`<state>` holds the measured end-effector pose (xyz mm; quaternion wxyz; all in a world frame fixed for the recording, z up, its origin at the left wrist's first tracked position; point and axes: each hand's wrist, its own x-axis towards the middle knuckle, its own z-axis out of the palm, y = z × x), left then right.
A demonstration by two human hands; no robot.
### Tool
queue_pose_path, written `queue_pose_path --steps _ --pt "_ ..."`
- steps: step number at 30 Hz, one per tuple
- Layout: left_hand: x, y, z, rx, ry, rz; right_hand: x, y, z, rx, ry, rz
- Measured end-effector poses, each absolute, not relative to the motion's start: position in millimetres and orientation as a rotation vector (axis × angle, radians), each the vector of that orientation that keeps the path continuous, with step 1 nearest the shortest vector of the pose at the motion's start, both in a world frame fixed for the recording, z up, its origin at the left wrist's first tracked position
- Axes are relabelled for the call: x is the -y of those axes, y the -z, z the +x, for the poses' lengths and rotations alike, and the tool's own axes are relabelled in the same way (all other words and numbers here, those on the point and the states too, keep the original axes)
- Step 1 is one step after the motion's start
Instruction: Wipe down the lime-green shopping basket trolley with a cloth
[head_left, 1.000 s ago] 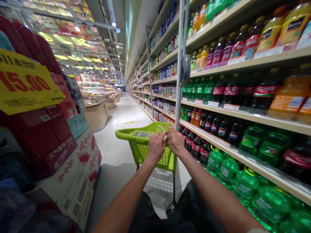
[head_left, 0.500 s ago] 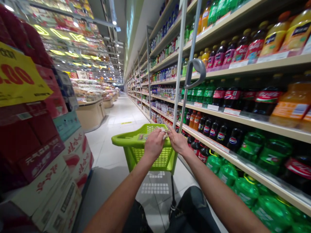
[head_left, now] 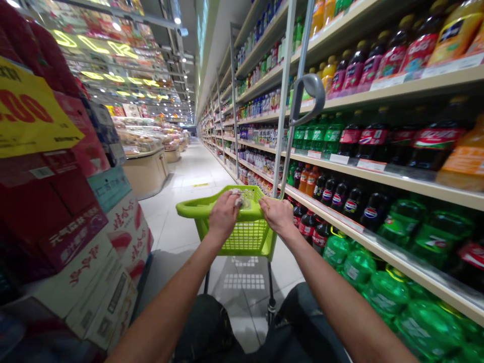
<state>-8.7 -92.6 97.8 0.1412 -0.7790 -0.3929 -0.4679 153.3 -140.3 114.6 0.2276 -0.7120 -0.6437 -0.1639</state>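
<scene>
A bright green shopping cart (head_left: 186,208) stands in front of me, its basket a plastic lattice. My left hand (head_left: 223,218) is at the left-middle of the cart's handle, closed on a crumpled whitish tissue (head_left: 237,194) that pokes out by the fingertips. At the handle's right end, my right hand (head_left: 278,217) is closed around the green bar. Between the two hands, a panel on the handle shows in part.
Shelves of soda bottles (head_left: 351,201) line the right side, with a metal post bearing a grey loop handle (head_left: 319,96). Stacked cartons (head_left: 86,282) and a yellow price sign (head_left: 34,111) flank the left. A tiled aisle (head_left: 189,174) runs ahead past display counters (head_left: 145,171).
My hands have moved apart: the left slid leftward along the handle with the tissue, and the right now grips the handle's right end. The view has shifted slightly.
</scene>
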Motion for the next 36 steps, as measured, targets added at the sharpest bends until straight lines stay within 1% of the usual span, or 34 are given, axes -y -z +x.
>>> queue_pose_path --steps 3,5,7,10,12,14,18,21,23,27,30,32,36 --pt "96.1 -102.5 15.5 0.96 1.259 -2.39 137.1 -113.0 153.6 1.786 0.472 -1.928" --pt "93.1 -103.5 12.9 0.917 1.246 -2.428 135.2 -112.5 156.6 1.793 0.469 -1.921" --pt "85.6 -102.4 -5.0 0.975 1.276 -2.419 134.3 -112.6 159.9 1.802 0.457 -1.921" --pt "73.7 -100.7 -35.5 1.21 1.38 -2.299 134.0 -113.3 162.8 1.824 0.453 -1.9" --pt "72.0 -101.3 -39.8 1.297 1.398 -2.238 134.0 -113.3 163.0 1.83 0.46 -1.888" --pt "76.8 -102.7 -26.0 1.222 1.349 -2.288 133.9 -112.8 162.6 1.827 0.464 -1.884" --pt "93.4 -105.7 19.3 0.907 1.244 -2.455 135.3 -110.6 163.4 1.828 0.478 -1.851" --pt "95.0 -105.5 22.5 0.847 1.228 -2.454 137.6 -109.6 165.9 1.824 0.497 -1.827" --pt "87.3 -103.9 2.3 0.922 1.258 -2.418 138.6 -109.1 167.6 1.825 0.493 -1.824" --pt "61.8 -101.9 -61.0 1.272 1.357 -2.255 138.9 -108.1 168.9 1.823 0.455 -1.817" --pt "49.7 -101.6 -90.7 1.372 1.371 -2.171 139.4 -107.5 167.7 1.798 0.435 -1.797" --pt "49.5 -100.3 -91.6 1.377 1.369 -2.152 140.5 -107.3 166.4 1.777 0.433 -1.784" --pt "65.0 -94.3 -63.0 1.272 1.407 -2.155 142.5 -107.1 166.6 1.757 0.456 -1.789"
